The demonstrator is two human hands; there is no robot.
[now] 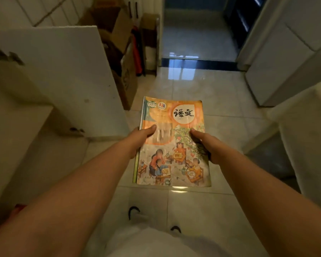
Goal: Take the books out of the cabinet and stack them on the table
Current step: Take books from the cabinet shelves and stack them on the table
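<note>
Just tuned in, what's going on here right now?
A person stands on the tiled floor holding an orange picture-cover book flat in front of them. The left hand grips its left edge and the right hand its right edge, thumbs on the cover. An open white cabinet door is to the left. No table stack is in view.

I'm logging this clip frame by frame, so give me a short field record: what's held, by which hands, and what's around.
held item: Chinese textbook, orange illustrated cover facing up
left hand: grips the book's left edge, thumb on the cover
right hand: grips the right edge, thumb on the cover
book position: in the air above the tiled floor
left side: open white cabinet door
behind: cardboard boxes
</note>
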